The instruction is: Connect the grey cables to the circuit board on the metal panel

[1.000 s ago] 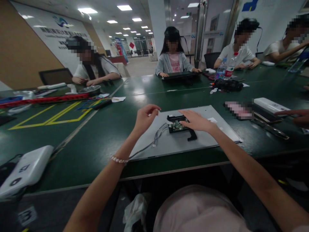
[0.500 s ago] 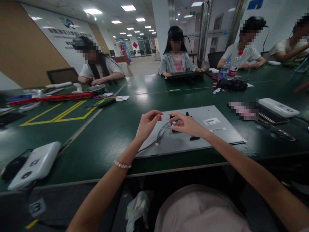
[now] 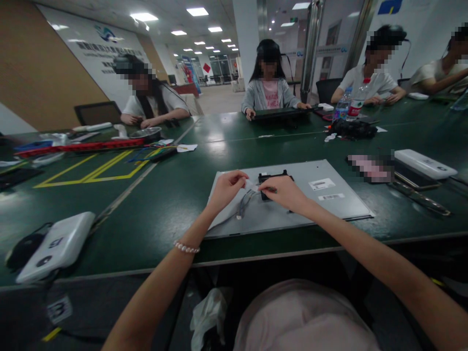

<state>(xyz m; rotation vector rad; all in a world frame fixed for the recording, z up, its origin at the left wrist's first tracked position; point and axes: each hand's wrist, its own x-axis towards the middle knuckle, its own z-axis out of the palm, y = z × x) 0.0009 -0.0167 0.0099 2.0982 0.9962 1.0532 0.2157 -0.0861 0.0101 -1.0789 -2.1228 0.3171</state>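
Note:
A flat grey panel (image 3: 310, 207) with labels lies on the green table. Over it, my left hand (image 3: 229, 190) pinches one end of a small whitish strip (image 3: 250, 185), perhaps tape; its exact kind is unclear. My right hand (image 3: 285, 192) has its thumb and fingers pressed together at the strip's other end. Thin grey cables (image 3: 242, 204) curve across the panel just below my fingers, and their upper ends run close to the strip. A black box-like part (image 3: 272, 175) sits on the panel, partly hidden behind my right hand.
Phones and a white power bank (image 3: 424, 163) lie to the right. Another white device (image 3: 56, 246) is at the left front. Bottles (image 3: 354, 105), a red strip (image 3: 84, 146) and yellow tape lines (image 3: 87, 181) are farther off. Several people sit across the table.
My right hand's fingers have closed from a loose spread into a pinch and moved down slightly. A whitish strip now shows between the two hands.

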